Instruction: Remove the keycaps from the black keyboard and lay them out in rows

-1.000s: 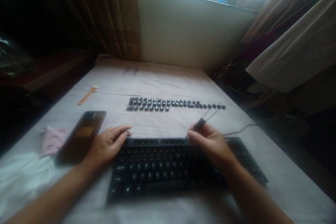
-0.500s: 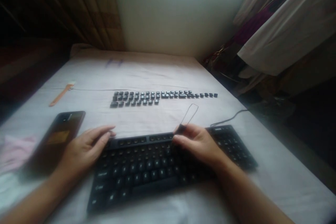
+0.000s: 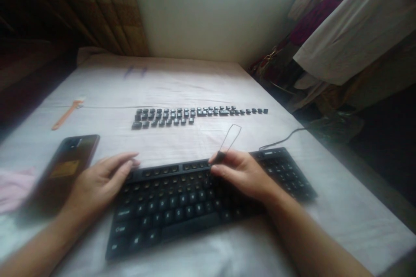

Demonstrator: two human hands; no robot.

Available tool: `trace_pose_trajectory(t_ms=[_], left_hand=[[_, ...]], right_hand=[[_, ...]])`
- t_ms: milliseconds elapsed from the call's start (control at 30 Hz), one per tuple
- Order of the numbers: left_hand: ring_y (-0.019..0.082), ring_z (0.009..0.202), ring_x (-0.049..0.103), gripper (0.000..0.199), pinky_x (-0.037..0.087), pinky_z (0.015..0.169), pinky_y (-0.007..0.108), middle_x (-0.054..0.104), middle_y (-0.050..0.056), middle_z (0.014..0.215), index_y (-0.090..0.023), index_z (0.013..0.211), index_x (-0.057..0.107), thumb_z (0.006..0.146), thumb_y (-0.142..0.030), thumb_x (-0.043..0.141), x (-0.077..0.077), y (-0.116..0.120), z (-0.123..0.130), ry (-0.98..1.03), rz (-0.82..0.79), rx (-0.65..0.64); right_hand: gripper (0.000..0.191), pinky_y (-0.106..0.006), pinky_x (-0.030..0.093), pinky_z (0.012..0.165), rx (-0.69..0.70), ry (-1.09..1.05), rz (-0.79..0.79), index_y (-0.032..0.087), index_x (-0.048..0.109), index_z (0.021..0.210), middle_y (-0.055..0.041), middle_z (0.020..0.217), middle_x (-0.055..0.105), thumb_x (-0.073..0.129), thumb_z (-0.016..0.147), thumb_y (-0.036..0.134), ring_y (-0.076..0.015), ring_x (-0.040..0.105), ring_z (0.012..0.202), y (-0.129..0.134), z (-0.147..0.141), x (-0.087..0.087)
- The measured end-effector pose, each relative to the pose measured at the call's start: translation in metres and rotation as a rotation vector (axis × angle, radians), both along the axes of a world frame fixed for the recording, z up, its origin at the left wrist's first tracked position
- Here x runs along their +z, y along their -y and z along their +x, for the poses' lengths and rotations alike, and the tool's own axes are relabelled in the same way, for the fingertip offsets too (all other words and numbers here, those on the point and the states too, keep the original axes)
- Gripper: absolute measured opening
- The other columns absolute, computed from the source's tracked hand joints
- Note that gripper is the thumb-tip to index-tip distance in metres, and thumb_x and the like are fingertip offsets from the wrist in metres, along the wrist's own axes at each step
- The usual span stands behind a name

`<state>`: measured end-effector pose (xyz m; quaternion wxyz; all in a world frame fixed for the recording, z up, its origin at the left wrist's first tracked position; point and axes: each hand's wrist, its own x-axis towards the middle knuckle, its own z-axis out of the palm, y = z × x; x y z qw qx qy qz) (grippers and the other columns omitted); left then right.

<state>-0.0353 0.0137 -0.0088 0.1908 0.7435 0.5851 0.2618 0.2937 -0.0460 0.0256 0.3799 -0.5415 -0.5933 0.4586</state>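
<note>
A black keyboard (image 3: 182, 225) lies in front of me, its upper rows stripped of caps and its lower rows still lettered. My right hand (image 3: 238, 171) is over the keyboard's upper middle, thumb and fingers closed on a wire keycap puller (image 3: 230, 137). The puller's dark end is in the pinch, and its thin wire loop points up and away. At the keyboard's top left corner, my left hand (image 3: 107, 177) has thumb and fingertips pressed together; what they hold, if anything, is too small to make out. Beyond the keyboard, loose black keycaps (image 3: 175, 115) stand in rows.
A phone (image 3: 69, 166) lies face down left of my left hand, beside a pink cloth (image 3: 16, 188). Farther back is an orange strip-like object (image 3: 68, 114). The keyboard's cable (image 3: 282, 139) runs off the right edge of the pale sheet (image 3: 195, 86).
The view has shifted slightly, so everything sits a little higher and to the left. Both hands keep nearly the same pose, and the puller stays in my right hand.
</note>
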Motion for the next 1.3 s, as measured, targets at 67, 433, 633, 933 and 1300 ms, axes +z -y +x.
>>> trace_pose_trajectory(t_ms=[67,433,633,933,1300], left_hand=[[0.027,0.09,0.074,0.042,0.058,0.087,0.039,0.08,0.0,0.093,-0.03,0.105,0.072,0.084,-0.06,0.049,0.0,0.0,0.0,0.006,-0.002,-0.004],[0.026,0.092,0.073,0.044,0.056,0.089,0.039,0.079,0.002,0.097,-0.028,0.107,0.07,0.085,-0.06,0.049,0.001,0.001,0.0,0.009,-0.03,-0.01],[0.027,0.094,0.073,0.043,0.055,0.091,0.041,0.079,0.002,0.097,-0.028,0.109,0.07,0.086,-0.058,0.049,0.002,0.002,0.0,0.009,-0.037,-0.02],[0.026,0.095,0.072,0.041,0.055,0.09,0.04,0.078,0.002,0.098,-0.028,0.109,0.07,0.086,-0.055,0.05,0.001,0.002,-0.001,0.016,-0.028,-0.028],[0.026,0.095,0.072,0.039,0.055,0.09,0.041,0.078,0.002,0.098,-0.027,0.109,0.07,0.088,-0.054,0.049,0.001,0.002,0.0,-0.002,0.014,-0.067]], right_hand=[[0.015,-0.03,0.053,0.07,0.008,0.017,0.005,0.02,0.068,0.088,0.0005,0.077,0.067,0.066,0.081,0.033,-0.0151,0.062,0.071,0.0,0.0,0.0],[0.012,-0.031,0.054,0.07,0.057,0.123,0.086,0.021,0.069,0.09,-0.0018,0.079,0.07,0.063,0.083,0.03,-0.0183,0.065,0.076,0.002,-0.003,0.001],[0.009,-0.029,0.054,0.07,0.149,0.211,0.236,0.022,0.068,0.093,-0.0018,0.082,0.072,0.061,0.088,0.023,-0.017,0.068,0.076,0.002,-0.003,0.001],[0.01,-0.026,0.051,0.068,0.28,0.416,0.442,0.017,0.064,0.087,-0.0061,0.083,0.07,0.057,0.093,0.018,-0.0169,0.065,0.074,0.002,-0.009,0.003],[0.012,-0.024,0.046,0.061,0.201,0.487,0.465,0.019,0.061,0.082,-0.0016,0.073,0.067,0.057,0.093,0.018,-0.0147,0.062,0.065,0.005,-0.013,-0.005]])
